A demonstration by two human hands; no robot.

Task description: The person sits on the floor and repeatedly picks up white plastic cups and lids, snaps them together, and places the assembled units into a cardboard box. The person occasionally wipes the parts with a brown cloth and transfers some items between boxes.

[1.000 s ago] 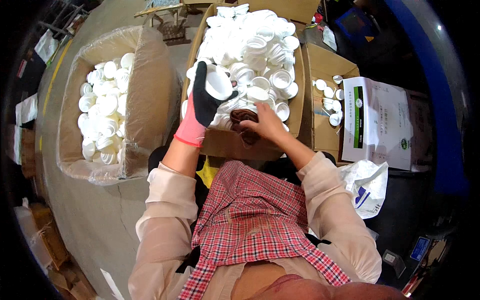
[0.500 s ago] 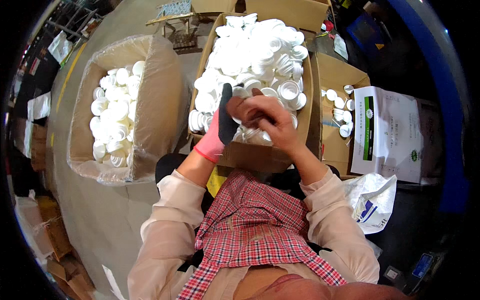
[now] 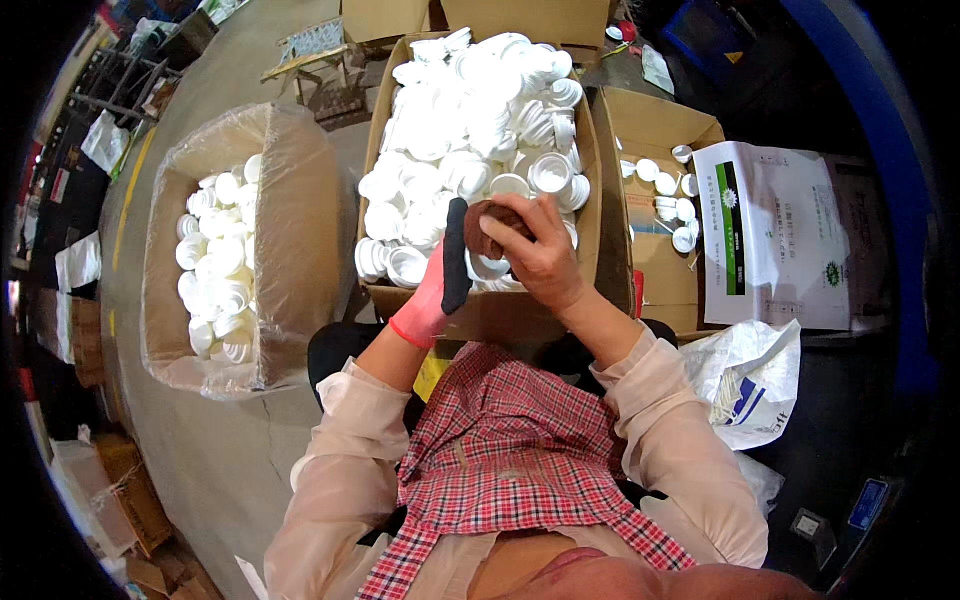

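Note:
My left hand, in a pink glove with a black palm, is held on edge over the near side of a cardboard box heaped with white round plastic lids. Its fingers look pressed together; whatever lies in its palm is hidden. My bare right hand grips a dark reddish-brown, rough-looking pad and holds it up against the left palm. Just below the pad a white lid shows; I cannot tell if it is held or lies in the box.
To the left stands a plastic-lined box with more white lids. At the right, a shallow carton holds several small white pieces, beside a printed white carton. A white plastic bag lies by my right arm.
The right hand and pad have shifted against the left palm, so the pad shows more clearly. The boxes appear slightly moved in the picture as my head turned.

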